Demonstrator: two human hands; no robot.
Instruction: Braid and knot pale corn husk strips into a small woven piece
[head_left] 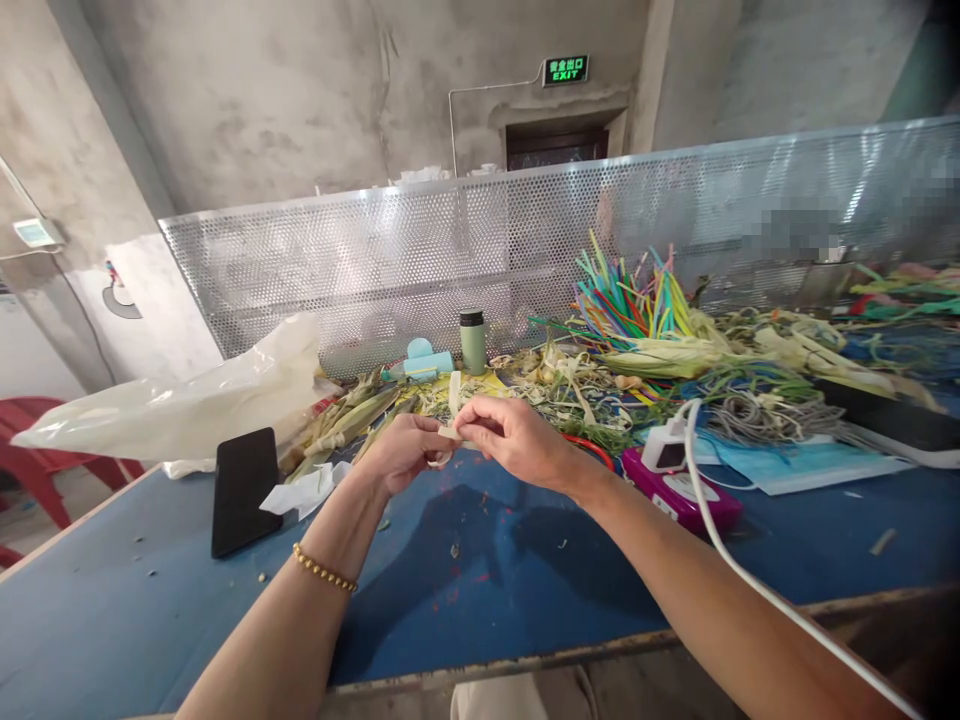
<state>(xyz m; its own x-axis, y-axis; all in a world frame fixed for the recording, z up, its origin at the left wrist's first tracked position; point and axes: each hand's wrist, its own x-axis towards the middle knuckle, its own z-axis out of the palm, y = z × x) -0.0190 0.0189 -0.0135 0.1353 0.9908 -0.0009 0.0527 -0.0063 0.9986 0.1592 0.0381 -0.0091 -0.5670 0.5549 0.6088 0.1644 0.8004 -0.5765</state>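
Both hands meet above the front middle of the blue table. My left hand, with a beaded gold bracelet on its wrist, pinches a pale husk strip. My right hand is closed on the same strip, thumb and fingertips pressed together beside the left fingers. One end of the strip stands up above the fingers, and a curled part hangs below the left hand. The exact spot where the fingers grip it is partly hidden. Behind the hands lies a heap of dried husks and shreds.
Left of my hands are a black phone, white tissue and a plastic bag. A green bottle and colourful stems stand behind. At right lie a purple power strip, white cable and blue mask.
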